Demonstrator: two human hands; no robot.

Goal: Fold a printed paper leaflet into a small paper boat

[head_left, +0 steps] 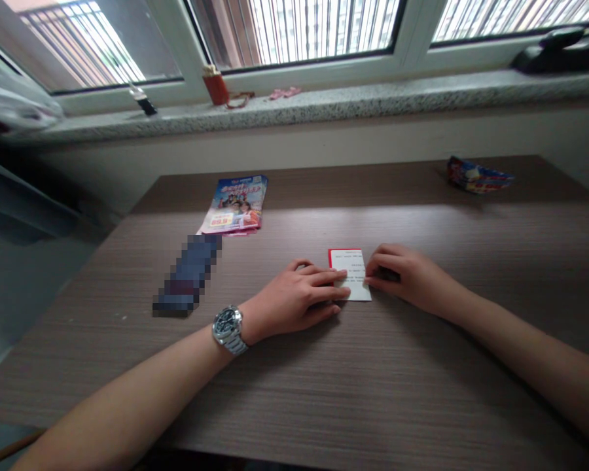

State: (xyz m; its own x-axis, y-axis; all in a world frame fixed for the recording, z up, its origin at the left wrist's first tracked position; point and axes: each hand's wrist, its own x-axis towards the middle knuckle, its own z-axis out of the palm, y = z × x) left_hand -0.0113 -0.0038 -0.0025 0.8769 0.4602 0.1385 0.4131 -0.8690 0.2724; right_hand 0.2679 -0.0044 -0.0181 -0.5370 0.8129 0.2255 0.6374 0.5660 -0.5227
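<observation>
A small white paper (356, 265) with printed lines and a red edge along its left and top sides lies flat on the brown table (294, 392). My left hand (302, 294), wearing a metal watch (229, 328) at the wrist, rests with fingers spread, its fingertips on the paper's left part. At the right edge of the paper, my right hand (402, 275) has its thumb and forefinger brought together on that edge.
A stack of colourful leaflets (235, 206) lies at the back left, with a pixelated dark object (189, 275) in front of it. A folded leaflet (476, 176) stands at the back right. Behind the table, a stone sill (324, 108) holds a red container (216, 88) and other small things.
</observation>
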